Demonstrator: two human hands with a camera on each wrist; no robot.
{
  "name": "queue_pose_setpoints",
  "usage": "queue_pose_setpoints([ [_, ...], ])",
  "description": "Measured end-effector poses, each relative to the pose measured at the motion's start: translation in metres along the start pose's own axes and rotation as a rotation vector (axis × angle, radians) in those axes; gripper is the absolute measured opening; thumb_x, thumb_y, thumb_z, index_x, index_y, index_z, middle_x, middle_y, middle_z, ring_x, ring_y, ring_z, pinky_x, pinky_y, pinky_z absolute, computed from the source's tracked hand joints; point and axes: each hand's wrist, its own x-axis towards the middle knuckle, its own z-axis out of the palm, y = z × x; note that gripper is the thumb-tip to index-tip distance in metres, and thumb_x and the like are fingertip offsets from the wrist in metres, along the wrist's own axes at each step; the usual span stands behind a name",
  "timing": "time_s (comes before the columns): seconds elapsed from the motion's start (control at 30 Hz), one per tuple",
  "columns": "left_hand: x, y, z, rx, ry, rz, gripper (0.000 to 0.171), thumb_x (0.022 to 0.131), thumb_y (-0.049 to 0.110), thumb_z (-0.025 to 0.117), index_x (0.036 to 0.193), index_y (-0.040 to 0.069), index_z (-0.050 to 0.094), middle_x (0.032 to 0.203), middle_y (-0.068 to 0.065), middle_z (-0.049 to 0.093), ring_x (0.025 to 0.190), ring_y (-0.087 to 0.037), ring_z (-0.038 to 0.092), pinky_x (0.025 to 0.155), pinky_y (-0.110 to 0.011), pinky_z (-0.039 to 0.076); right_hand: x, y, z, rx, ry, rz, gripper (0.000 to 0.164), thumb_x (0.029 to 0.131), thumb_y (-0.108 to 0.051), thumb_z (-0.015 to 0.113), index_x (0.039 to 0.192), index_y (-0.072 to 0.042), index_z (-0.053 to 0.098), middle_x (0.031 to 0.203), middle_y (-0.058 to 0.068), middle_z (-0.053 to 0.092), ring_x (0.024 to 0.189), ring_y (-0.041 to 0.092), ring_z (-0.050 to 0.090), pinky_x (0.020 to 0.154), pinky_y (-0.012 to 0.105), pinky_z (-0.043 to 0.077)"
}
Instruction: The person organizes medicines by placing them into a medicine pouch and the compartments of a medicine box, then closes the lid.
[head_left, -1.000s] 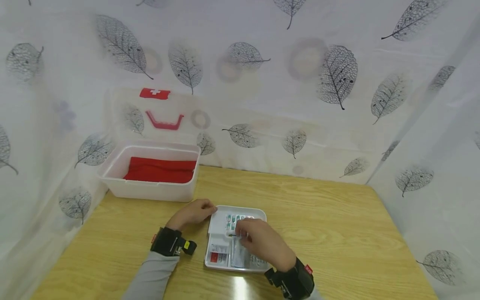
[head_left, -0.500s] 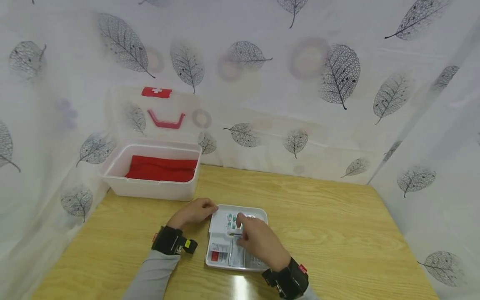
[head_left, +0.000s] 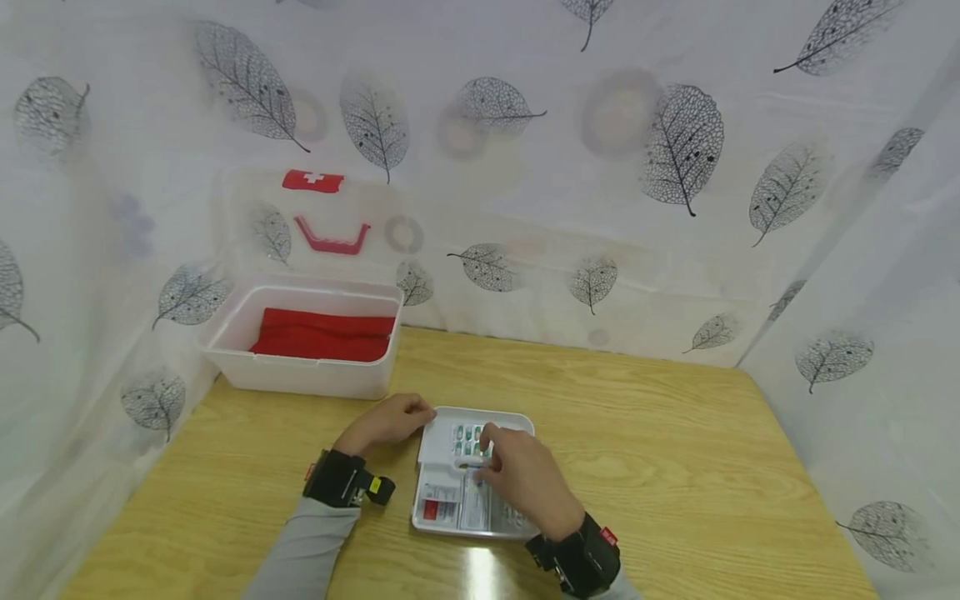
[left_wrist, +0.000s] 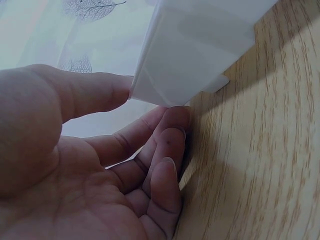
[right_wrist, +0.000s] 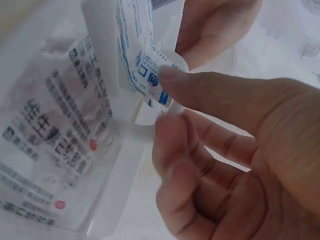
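Note:
In the head view my left hand [head_left: 392, 419] holds the upper left corner of a white compartment tray [head_left: 435, 454]. The left wrist view shows the thumb on the rim and the fingers below it. Over the tray, my right hand [head_left: 534, 479] has its thumb and index finger apart. In the right wrist view its thumb tip is at a white and blue adhesive bandage packet [right_wrist: 145, 62]; whether it touches cannot be told. A blister pack of green and white capsules [head_left: 465, 440] lies in the upper compartment. Below are a red-marked packet [head_left: 431, 510] and clear-wrapped packs [head_left: 475, 507].
At the back left stands a translucent first-aid box [head_left: 300, 375], lid raised, with red folded cloth [head_left: 330, 335] inside. Leaf-patterned curtain [head_left: 525, 167] hangs behind and at both sides. The wooden table [head_left: 660, 450] carries the tray near its front.
My right hand has shifted slightly up over the tray, its thumb and index finger spread apart. My left hand stays at the tray's corner.

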Motion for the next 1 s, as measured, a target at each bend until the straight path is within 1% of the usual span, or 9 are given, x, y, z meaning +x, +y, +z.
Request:
queue_pose_setpoints([
  [0.17, 0.001, 0.002, 0.000, -0.014, -0.002, -0.012, 0.025, 0.102, 0.032, 0.060, 0.115, 0.012, 0.069, 0.099, -0.003, 0.062, 0.094, -0.020, 0.054, 0.082, -0.034, 0.046, 0.000, 0.003, 0.003, -0.069, 0.029, -0.016, 0.024, 0.080, -0.019, 0.085, 0.091, -0.017, 0.063, 0.071, -0.012, 0.050, 0.061, 0.003, 0.043, 0.051, 0.021, 0.035],
  [0.4, -0.001, 0.003, 0.000, -0.024, -0.004, -0.018, 0.028, 0.102, 0.034, 0.060, 0.118, 0.012, 0.067, 0.101, -0.004, 0.062, 0.094, -0.021, 0.054, 0.082, -0.035, 0.047, 0.000, 0.003, 0.001, -0.070, 0.019, -0.013, 0.023, 0.081, -0.022, 0.084, 0.090, -0.019, 0.064, 0.070, -0.012, 0.049, 0.061, 0.003, 0.043, 0.049, 0.021, 0.034],
  [0.57, -0.006, 0.006, 0.000, 0.014, 0.053, -0.031, 0.041, 0.099, 0.040, 0.062, 0.130, 0.012, 0.058, 0.117, -0.011, 0.062, 0.102, -0.025, 0.057, 0.086, -0.043, 0.052, -0.003, 0.003, -0.005, -0.056, -0.009, -0.012, 0.018, 0.085, -0.022, 0.080, 0.096, -0.017, 0.066, 0.068, -0.012, 0.048, 0.058, 0.003, 0.041, 0.049, 0.021, 0.033],
  [0.63, -0.010, 0.014, 0.002, 0.056, 0.099, 0.000, 0.043, 0.098, 0.039, 0.065, 0.131, 0.012, 0.058, 0.122, -0.012, 0.060, 0.106, -0.026, 0.057, 0.087, -0.045, 0.053, -0.005, 0.004, -0.011, -0.052, -0.023, -0.012, 0.018, 0.087, -0.022, 0.079, 0.100, -0.017, 0.067, 0.068, -0.011, 0.051, 0.057, 0.003, 0.041, 0.048, 0.022, 0.033],
  [0.7, -0.015, 0.025, 0.005, 0.118, 0.129, 0.080, 0.038, 0.097, 0.033, 0.068, 0.127, 0.011, 0.062, 0.116, -0.010, 0.061, 0.104, -0.025, 0.059, 0.086, -0.044, 0.054, -0.008, 0.005, -0.018, -0.049, -0.035, -0.019, 0.019, 0.088, -0.022, 0.078, 0.103, -0.016, 0.068, 0.070, -0.011, 0.053, 0.055, 0.003, 0.041, 0.048, 0.022, 0.034],
  [0.73, -0.018, 0.031, 0.007, 0.146, 0.120, 0.127, 0.034, 0.096, 0.030, 0.070, 0.123, 0.011, 0.064, 0.113, -0.008, 0.061, 0.102, -0.023, 0.059, 0.085, -0.042, 0.054, -0.009, 0.006, -0.022, -0.049, -0.036, -0.020, 0.020, 0.089, -0.022, 0.078, 0.105, -0.016, 0.068, 0.071, -0.011, 0.053, 0.055, 0.003, 0.041, 0.048, 0.022, 0.034],
  [0.87, -0.029, 0.051, 0.020, 0.269, 0.013, 0.299, 0.019, 0.091, 0.020, 0.076, 0.107, 0.011, 0.072, 0.099, 0.000, 0.065, 0.092, -0.017, 0.059, 0.081, -0.038, 0.053, -0.009, 0.008, -0.036, -0.048, -0.013, 0.010, 0.019, 0.091, -0.024, 0.075, 0.107, -0.017, 0.069, 0.073, -0.012, 0.054, 0.055, 0.003, 0.044, 0.048, 0.022, 0.037],
  [0.93, -0.032, 0.056, 0.026, 0.307, -0.060, 0.321, 0.013, 0.090, 0.020, 0.077, 0.101, 0.015, 0.073, 0.094, 0.003, 0.065, 0.088, -0.015, 0.058, 0.077, -0.035, 0.052, -0.008, 0.009, -0.041, -0.042, 0.002, 0.054, 0.017, 0.092, -0.025, 0.074, 0.106, -0.018, 0.068, 0.072, -0.013, 0.054, 0.055, 0.004, 0.045, 0.048, 0.023, 0.038],
  [1.0, -0.032, 0.057, 0.030, 0.333, -0.094, 0.316, 0.008, 0.089, 0.019, 0.077, 0.095, 0.018, 0.072, 0.089, 0.005, 0.062, 0.084, -0.014, 0.056, 0.073, -0.032, 0.050, -0.007, 0.010, -0.046, -0.036, 0.008, 0.084, 0.016, 0.093, -0.026, 0.073, 0.106, -0.019, 0.068, 0.073, -0.013, 0.055, 0.055, 0.004, 0.046, 0.048, 0.023, 0.039],
])
